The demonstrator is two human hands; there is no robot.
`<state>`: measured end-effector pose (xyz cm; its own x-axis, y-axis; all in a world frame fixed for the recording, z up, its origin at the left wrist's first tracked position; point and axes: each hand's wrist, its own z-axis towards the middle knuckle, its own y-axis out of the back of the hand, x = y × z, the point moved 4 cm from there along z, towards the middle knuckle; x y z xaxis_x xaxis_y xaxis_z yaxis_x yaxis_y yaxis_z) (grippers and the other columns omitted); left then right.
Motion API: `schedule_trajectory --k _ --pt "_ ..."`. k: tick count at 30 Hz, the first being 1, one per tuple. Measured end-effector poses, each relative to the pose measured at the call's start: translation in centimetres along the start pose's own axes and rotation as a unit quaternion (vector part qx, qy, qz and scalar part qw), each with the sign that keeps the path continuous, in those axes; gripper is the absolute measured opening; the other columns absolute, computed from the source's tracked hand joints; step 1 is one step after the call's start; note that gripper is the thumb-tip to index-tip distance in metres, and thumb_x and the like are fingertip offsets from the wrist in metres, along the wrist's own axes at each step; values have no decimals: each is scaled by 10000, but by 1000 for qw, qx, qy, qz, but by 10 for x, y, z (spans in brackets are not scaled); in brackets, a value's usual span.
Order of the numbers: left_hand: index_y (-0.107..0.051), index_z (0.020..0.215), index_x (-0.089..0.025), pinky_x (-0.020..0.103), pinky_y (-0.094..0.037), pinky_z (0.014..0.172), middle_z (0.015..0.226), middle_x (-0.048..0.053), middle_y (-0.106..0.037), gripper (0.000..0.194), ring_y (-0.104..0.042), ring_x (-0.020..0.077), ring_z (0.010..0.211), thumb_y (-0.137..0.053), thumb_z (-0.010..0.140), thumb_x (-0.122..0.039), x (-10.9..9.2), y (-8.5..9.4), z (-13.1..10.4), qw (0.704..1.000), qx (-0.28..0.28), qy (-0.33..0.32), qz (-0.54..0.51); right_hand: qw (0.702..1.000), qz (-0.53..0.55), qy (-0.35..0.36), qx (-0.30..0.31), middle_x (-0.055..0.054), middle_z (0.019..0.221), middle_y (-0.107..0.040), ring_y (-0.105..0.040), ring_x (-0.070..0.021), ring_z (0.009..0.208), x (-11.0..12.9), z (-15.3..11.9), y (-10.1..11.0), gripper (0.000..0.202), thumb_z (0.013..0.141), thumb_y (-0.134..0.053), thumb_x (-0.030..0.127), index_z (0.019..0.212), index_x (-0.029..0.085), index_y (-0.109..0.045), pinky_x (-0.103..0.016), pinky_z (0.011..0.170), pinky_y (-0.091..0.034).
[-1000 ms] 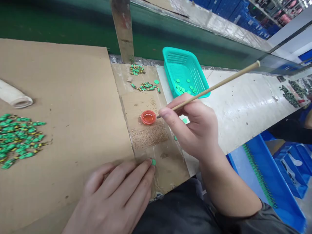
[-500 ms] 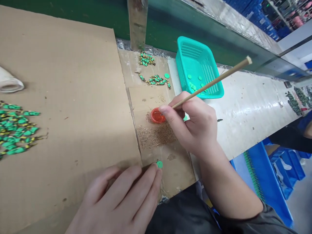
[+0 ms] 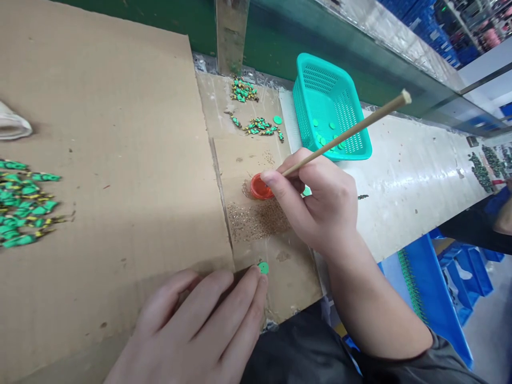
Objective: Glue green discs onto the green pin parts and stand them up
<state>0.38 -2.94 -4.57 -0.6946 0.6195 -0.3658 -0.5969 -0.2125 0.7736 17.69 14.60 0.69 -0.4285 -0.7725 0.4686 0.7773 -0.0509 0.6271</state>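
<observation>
My right hand (image 3: 320,205) is closed round a thin wooden stick (image 3: 352,130) in a pinch, its lower end hidden by the fingers at a small red cup (image 3: 261,186). Tiny golden beads (image 3: 256,221) are spread on the cardboard just below the cup. My left hand (image 3: 208,320) lies low on the board, fingers together, the fingertips pressed on the edge of a small green disc (image 3: 263,268). Another green disc (image 3: 306,191) shows partly beside my right hand.
A teal basket (image 3: 332,106) with several green discs stands beyond my right hand. Small green-and-yellow pieces (image 3: 244,89) lie in piles at the back, with a larger pile (image 3: 24,202) at far left. A person's arm (image 3: 503,218) is at the right edge.
The view has shifted slightly, so the basket, cup and piles sit a little differently in it. Both hands keep nearly the same pose and hold on the stick and disc.
</observation>
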Motion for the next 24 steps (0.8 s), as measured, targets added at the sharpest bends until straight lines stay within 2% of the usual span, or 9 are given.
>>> schedule_trajectory --k 8,12,15,19,24 --pt "-849 1325 -195 533 -493 1018 1384 24 -883 315 -693 286 1187 -612 1122 -150 -1 3 6 1000 6 -12 25 1000 -11 3 -24 23 858 -678 -616 -154 730 4 -1 3 362 1189 -771 221 889 280 -578 -352 702 -541" --pt "-838 1335 -158 553 -490 1012 1363 52 -884 320 -694 298 1183 -583 1144 -131 -1 5 9 999 17 -22 24 998 -24 -20 -50 32 834 -636 -591 -158 717 20 -8 16 299 1191 -774 227 944 285 -615 -363 688 -527" --pt "-843 1332 -166 549 -488 994 1343 58 -891 310 -709 304 1182 -580 1168 -154 -5 6 11 999 36 -14 30 998 -20 -38 -51 35 822 -631 -592 -153 708 39 -29 26 255 1197 -750 205 988 280 -625 -353 667 -506" --pt "-859 1307 -183 557 -490 967 1421 69 -888 330 -729 325 1195 -552 1186 -180 -14 6 10 997 50 -1 56 998 15 -50 -36 37 811 -661 -615 -146 684 62 -72 25 203 1180 -706 142 1031 263 -640 -326 637 -530" --pt "-831 1374 -165 569 -492 931 1420 53 -896 294 -718 338 1190 -594 1218 -247 -19 5 5 997 35 -1 66 998 14 -42 -44 28 806 -687 -623 -159 678 71 -99 18 211 1176 -680 125 1021 260 -636 -326 637 -555"
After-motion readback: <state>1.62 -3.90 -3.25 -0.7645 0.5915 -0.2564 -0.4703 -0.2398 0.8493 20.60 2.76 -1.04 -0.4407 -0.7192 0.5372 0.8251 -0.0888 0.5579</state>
